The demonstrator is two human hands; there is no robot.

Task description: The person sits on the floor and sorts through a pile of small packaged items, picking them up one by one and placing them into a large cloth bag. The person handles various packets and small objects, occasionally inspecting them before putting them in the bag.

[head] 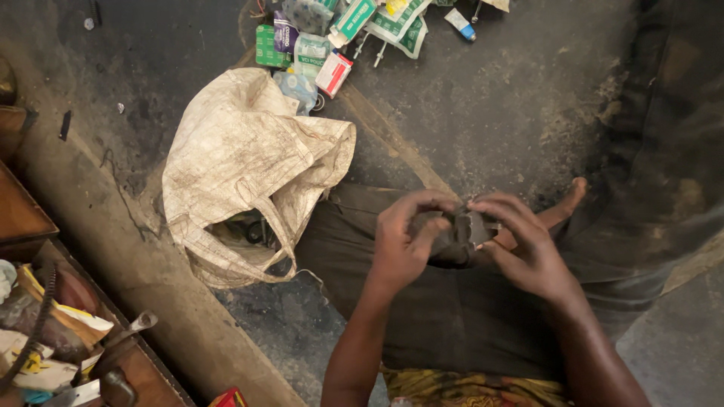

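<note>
Both hands are clamped on a small dark metal part (461, 235), held over the lap. The left hand (403, 241) grips its left end, thumb on top and fingers curled over the far edge. The right hand (524, 245) pinches the right end, fingertips on top. So the part sits right between the two grips. Just left of the lap there's a dirty white bag (245, 173) lying open on the floor (490, 105), and past it a pile of small packets (332, 38).
</note>
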